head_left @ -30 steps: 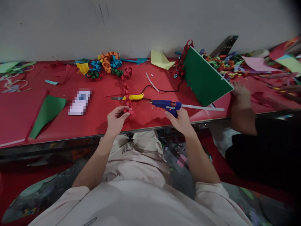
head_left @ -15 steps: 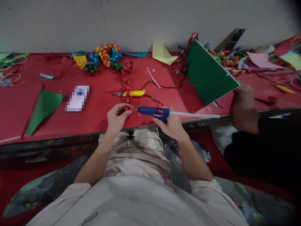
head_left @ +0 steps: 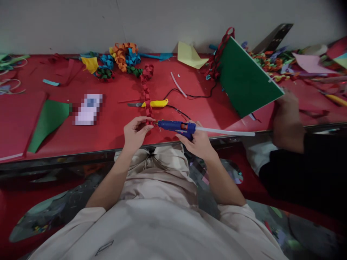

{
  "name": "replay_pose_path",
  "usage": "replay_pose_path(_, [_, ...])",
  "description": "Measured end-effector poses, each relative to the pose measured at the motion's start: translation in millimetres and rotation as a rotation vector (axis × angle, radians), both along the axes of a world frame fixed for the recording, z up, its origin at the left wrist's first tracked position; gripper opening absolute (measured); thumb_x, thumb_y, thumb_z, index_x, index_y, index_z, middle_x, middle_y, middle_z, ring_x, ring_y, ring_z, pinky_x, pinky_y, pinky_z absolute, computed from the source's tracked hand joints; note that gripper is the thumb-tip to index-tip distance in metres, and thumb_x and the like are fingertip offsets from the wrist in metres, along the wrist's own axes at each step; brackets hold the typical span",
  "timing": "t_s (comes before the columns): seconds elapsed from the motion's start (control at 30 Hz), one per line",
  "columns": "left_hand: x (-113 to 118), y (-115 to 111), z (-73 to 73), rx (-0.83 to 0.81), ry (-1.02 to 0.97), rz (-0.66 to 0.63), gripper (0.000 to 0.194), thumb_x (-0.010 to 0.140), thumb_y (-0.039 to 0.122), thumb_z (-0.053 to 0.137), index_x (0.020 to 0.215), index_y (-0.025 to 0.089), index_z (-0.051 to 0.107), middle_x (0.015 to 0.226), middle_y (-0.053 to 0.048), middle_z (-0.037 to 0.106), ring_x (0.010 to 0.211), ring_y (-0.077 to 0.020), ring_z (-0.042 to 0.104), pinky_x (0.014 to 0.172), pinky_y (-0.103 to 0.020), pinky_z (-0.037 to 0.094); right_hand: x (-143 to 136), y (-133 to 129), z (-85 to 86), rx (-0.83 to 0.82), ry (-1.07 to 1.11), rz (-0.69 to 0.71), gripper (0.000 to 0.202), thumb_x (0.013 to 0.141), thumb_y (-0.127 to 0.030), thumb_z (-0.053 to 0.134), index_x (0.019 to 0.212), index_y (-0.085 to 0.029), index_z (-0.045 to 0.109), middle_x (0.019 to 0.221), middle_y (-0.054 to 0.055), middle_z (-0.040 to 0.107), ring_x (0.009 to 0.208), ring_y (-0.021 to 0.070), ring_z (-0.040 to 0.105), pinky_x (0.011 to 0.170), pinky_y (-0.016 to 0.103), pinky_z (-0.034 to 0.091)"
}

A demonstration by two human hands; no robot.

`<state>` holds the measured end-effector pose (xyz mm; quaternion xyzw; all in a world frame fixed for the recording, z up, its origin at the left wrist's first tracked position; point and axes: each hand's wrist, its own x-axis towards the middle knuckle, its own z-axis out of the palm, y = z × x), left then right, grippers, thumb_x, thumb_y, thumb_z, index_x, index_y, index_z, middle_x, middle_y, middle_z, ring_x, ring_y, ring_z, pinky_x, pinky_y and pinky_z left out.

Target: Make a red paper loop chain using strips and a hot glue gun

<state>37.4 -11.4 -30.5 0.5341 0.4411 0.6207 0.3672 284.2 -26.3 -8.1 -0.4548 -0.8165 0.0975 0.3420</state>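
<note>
- A red table [head_left: 121, 86] runs across the view, its back edge along a plain grey wall [head_left: 162, 21].
- The left hand [head_left: 137, 133] pinches the near end of a red paper chain [head_left: 146, 94] over the table's front edge.
- The chain stretches back across the table, passing over a yellow-handled knife [head_left: 159, 104], to coloured coils [head_left: 124, 57] near the wall.
- The right hand [head_left: 200, 144] is wrapped round a blue glue gun [head_left: 173, 126], its nozzle right at the left fingertips; whether it touches the chain I cannot tell.
- A black cord [head_left: 199, 96] snakes behind, beside a loose white stick [head_left: 179, 85].
- Leftward lie a blurred-out phone [head_left: 89, 108] and a green sheet [head_left: 50, 122].
- Rightward, a green board [head_left: 246, 79] stands tilted, another person's hand [head_left: 287, 101] at its near right corner.
- Paper scraps [head_left: 267, 61] heap behind the board.
- Below, bits of litter [head_left: 40, 228] speckle a grey floor [head_left: 65, 207].
</note>
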Motion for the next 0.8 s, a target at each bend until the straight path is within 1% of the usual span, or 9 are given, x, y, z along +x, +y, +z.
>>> replay_pose_path(0.13, [-0.7, 0.7, -2.1, -0.022, 0.015, 0.016, 0.025, 0.076, 0.033, 0.084, 0.093, 0.018, 0.075, 0.093, -0.006, 0.078, 0.08, -0.0163, 0.071, 0.072, -0.027, 0.058, -0.3, -0.7, 0.7, 0.019, -0.024, -0.016, 0.031, 0.098, -0.05, 0.056, 0.092, -0.022, 0.068, 0.088, 0.009, 0.072, 0.092, 0.0286, 0.066, 0.089, 0.044, 0.047])
replay_pose_path(0.23, [-1.2, 1.0, -3.2, -0.016, 0.003, 0.009, 0.026, 0.075, 0.035, 0.084, 0.093, 0.018, 0.075, 0.092, -0.006, 0.077, 0.079, -0.016, 0.071, 0.072, -0.027, 0.057, -0.6, -0.7, 0.8, 0.026, -0.055, -0.012, 0.032, 0.099, -0.049, 0.054, 0.093, -0.021, 0.069, 0.09, 0.01, 0.073, 0.093, 0.0291, 0.066, 0.088, 0.044, 0.046])
replay_pose_path(0.4, [-1.6, 0.8, -3.8, 0.012, 0.025, 0.022, 0.022, 0.078, 0.032, 0.084, 0.094, 0.019, 0.075, 0.093, -0.005, 0.077, 0.082, -0.0154, 0.071, 0.075, -0.026, 0.057, -0.3, 0.0, -1.1, 0.058, -0.058, -0.026, 0.035, 0.1, -0.051, 0.052, 0.095, -0.02, 0.07, 0.087, 0.01, 0.073, 0.086, 0.0287, 0.067, 0.085, 0.043, 0.046])
replay_pose_path(0.53, [-1.1, 0.9, -3.4, 0.015, 0.007, 0.01, 0.024, 0.077, 0.034, 0.085, 0.094, 0.019, 0.076, 0.093, -0.006, 0.078, 0.081, -0.0158, 0.072, 0.074, -0.027, 0.057, -0.3, -0.9, -2.6, 0.063, -0.046, -0.015, 0.037, 0.099, -0.052, 0.052, 0.094, -0.021, 0.07, 0.087, 0.01, 0.073, 0.086, 0.0282, 0.067, 0.085, 0.043, 0.046])
replay_pose_path(0.7, [-0.9, 1.2, -4.1, 0.011, 0.026, 0.033, 0.026, 0.076, 0.036, 0.085, 0.093, 0.019, 0.076, 0.093, -0.006, 0.078, 0.081, -0.0157, 0.071, 0.075, -0.027, 0.056, -1.9, -1.9, -2.0, 0.052, -0.067, -0.028, 0.039, 0.1, -0.053, 0.05, 0.092, -0.021, 0.069, 0.084, 0.01, 0.072, 0.085, 0.0289, 0.066, 0.087, 0.045, 0.046])
replay_pose_path(0.8, [-1.3, 1.5, -5.0, 0.022, 0.019, 0.021, 0.025, 0.077, 0.035, 0.085, 0.094, 0.019, 0.077, 0.092, -0.006, 0.078, 0.08, -0.0149, 0.071, 0.075, -0.026, 0.056, -2.5, -2.2, -0.9, 0.038, -0.067, -0.014, 0.039, 0.101, -0.052, 0.049, 0.094, -0.02, 0.07, 0.088, 0.011, 0.073, 0.088, 0.0296, 0.067, 0.088, 0.045, 0.045])
